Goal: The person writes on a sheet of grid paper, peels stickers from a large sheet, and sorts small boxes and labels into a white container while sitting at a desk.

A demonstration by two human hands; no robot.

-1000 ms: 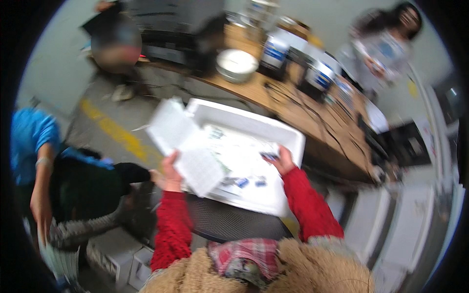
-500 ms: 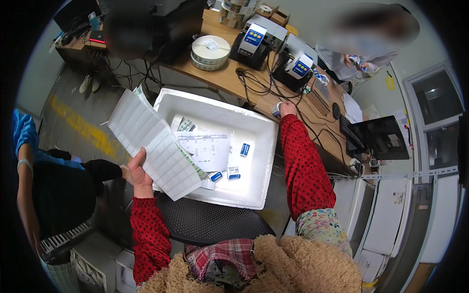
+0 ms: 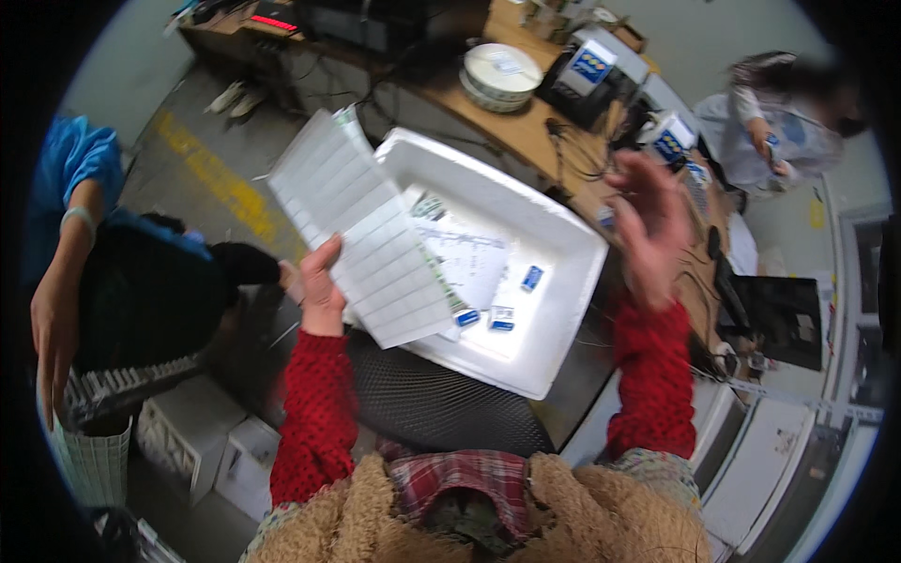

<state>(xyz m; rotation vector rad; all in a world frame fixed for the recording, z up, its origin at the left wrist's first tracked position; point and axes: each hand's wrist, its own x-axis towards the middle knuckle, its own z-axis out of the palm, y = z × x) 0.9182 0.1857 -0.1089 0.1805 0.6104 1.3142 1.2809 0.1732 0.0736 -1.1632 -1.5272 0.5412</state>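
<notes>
My left hand (image 3: 324,289) grips a stack of white label sheets (image 3: 371,230), thumb on top. The sheets carry a grid of pale rectangles and slant over the left side of a white foam box (image 3: 566,336). Inside the box lie a printed paper (image 3: 467,261) and a few small blue-and-white packs, one (image 3: 532,278) apart from the others. My right hand (image 3: 652,230), somewhat blurred, is raised with fingers apart and nothing in it. Beside its fingers, a small pale item (image 3: 605,216) sits at the desk's edge, its kind unclear.
The wooden desk (image 3: 441,89) bears stacked label rolls (image 3: 502,70), small blue-and-white machines (image 3: 589,68), cables and a monitor (image 3: 777,319). A black mesh chair (image 3: 441,399) is under the box. One person in blue (image 3: 94,169) is at left, another (image 3: 765,122) across the desk.
My right hand has come off the small item at the desk edge and lifted, its fingers spreading. My left hand keeps the sheets. The whole view has shifted, so the box appears farther right.
</notes>
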